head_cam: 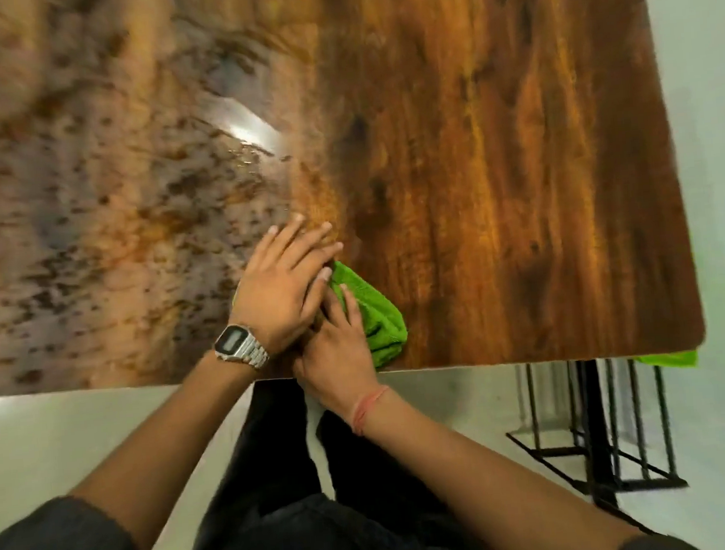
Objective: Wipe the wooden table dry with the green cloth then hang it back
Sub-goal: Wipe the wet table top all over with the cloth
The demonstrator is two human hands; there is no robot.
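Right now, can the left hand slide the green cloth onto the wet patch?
Probably yes: the left hand already presses the green cloth, and the bare wooden table between it and the wet patch holds nothing.

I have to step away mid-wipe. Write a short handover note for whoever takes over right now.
Hands: left hand and right hand overlap, both pressing flat on the green cloth; neither grips it.
Cloth: bunched on the wooden table, near the front edge.
Done: right part of the table looks dry.
Left: the left part shows a cloudy wet film; wipe it, then hang the cloth back. A second green piece shows under the right front corner, above the black metal rack, possibly the hanging spot.
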